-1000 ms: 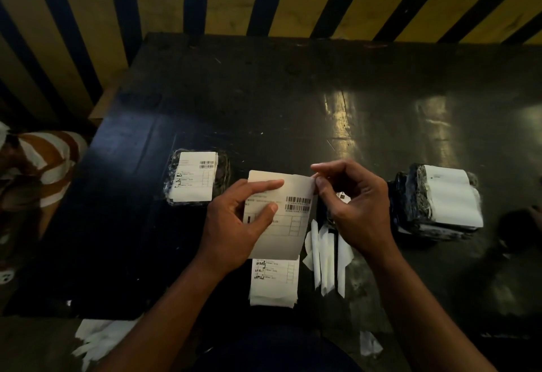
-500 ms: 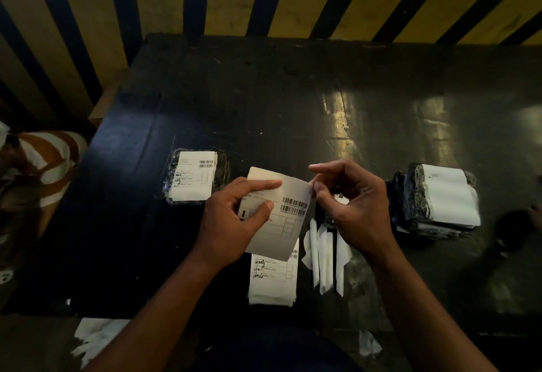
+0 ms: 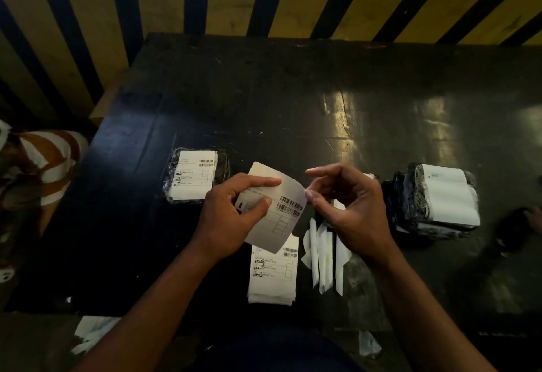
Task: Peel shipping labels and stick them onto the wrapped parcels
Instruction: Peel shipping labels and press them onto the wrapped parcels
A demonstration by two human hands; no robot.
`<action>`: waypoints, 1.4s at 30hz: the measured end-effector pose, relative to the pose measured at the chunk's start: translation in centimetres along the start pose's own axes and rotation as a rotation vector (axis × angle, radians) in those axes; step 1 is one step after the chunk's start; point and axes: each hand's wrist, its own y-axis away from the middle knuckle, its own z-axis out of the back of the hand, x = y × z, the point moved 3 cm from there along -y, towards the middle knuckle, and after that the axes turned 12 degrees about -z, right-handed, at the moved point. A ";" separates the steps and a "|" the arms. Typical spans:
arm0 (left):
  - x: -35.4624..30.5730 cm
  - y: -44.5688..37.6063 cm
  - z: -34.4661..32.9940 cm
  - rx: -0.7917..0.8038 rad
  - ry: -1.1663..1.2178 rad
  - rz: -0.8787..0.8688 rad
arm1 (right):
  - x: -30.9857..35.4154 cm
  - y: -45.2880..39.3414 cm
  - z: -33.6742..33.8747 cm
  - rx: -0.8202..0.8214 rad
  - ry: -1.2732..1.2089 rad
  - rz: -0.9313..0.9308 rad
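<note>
The shipping label [image 3: 278, 204] is a white sheet with two barcode rows and a small table, tilted, its right edge curling up. The left hand [image 3: 231, 219] pinches it above the dark table [image 3: 293, 102], over the label stack [image 3: 272, 272]. The right hand [image 3: 349, 210] has thumb and forefinger at the label's right edge; whether they grip it, I cannot tell. The print is too small to read.

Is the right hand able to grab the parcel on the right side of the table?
Probably yes. The right hand is beside that parcel with bare table between them, though its fingertips are busy at the edge of the label that the left hand holds.
</note>
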 end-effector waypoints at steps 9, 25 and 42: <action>-1.1 0.1 -1.1 -0.067 -0.217 -0.142 | 0.0 0.2 -0.4 -0.018 -0.034 -0.029; -1.6 1.3 -4.1 -0.136 0.022 -0.064 | -1.3 0.8 -1.0 -0.057 -0.051 -0.110; 0.7 2.0 -4.0 -0.194 -0.044 -0.058 | -3.3 1.2 -2.7 -0.097 -0.093 -0.148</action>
